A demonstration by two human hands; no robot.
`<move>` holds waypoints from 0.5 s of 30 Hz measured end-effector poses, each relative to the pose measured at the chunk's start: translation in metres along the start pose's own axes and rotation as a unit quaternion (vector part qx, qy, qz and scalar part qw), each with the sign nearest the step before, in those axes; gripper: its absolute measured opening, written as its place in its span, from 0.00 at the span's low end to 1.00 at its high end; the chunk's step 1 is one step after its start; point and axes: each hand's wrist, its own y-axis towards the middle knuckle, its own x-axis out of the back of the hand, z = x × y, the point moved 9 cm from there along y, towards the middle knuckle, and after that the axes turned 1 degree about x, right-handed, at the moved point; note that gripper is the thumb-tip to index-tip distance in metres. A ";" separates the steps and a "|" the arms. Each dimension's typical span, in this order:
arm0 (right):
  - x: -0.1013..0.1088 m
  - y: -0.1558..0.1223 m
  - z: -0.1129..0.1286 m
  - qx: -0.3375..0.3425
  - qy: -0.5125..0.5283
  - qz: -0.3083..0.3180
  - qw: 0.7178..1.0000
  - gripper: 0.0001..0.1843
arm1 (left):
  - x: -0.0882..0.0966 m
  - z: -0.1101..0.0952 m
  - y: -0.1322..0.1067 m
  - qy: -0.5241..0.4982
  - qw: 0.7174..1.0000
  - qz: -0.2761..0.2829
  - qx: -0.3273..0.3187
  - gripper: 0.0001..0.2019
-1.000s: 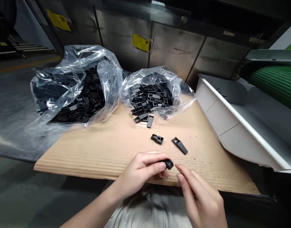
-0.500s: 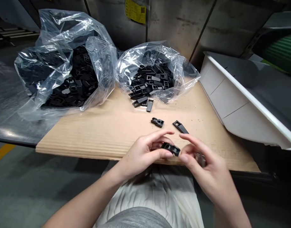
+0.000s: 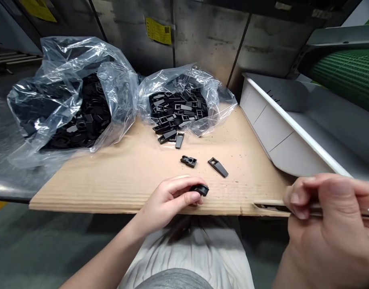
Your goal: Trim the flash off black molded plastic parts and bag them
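Observation:
My left hand [image 3: 169,202] is closed around a small black plastic piece [image 3: 200,188], just above the front of the cardboard sheet [image 3: 112,172]. Its rounded end shows beyond my fingertips. Far to the right, at the sheet's front edge, my right hand [image 3: 331,208] is closed on a slender pointed tool [image 3: 270,207] whose tip points left; my fingers hide much of it. A small black block-shaped piece [image 3: 188,161] and a black tapered clip with a square hole [image 3: 218,167] lie on the cardboard beyond my left hand.
Behind, a clear plastic bag [image 3: 220,100] holds many tapered clips, some spilling forward. A larger clear bag [image 3: 118,88] of black parts stands left. A white bin [image 3: 262,120] is at the right, near a green ridged surface [image 3: 347,76]. Metal panels [image 3: 208,44] rise behind.
My right hand has moved away from the black piece, to the right, and now shows the pointed tool. The left hand keeps the piece. The view has shifted slightly.

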 end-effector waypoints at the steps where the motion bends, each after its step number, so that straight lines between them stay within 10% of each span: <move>1: -0.008 0.003 -0.005 -0.011 0.021 0.013 1.000 0.03 | 0.001 0.001 0.000 -0.002 1.000 -0.001 0.009 0.08; 6: -0.059 -0.017 -0.058 -0.149 -0.062 0.288 0.944 0.16 | 0.005 -0.008 0.003 0.034 0.999 -0.006 -0.027 0.08; 12: -0.045 -0.044 -0.033 0.109 -0.211 0.391 0.889 0.11 | 0.007 -0.016 0.006 0.053 0.997 -0.003 -0.057 0.08; 15: -0.042 -0.064 -0.030 0.127 -0.217 0.406 0.879 0.16 | 0.006 -0.015 0.006 0.053 0.997 0.003 -0.051 0.08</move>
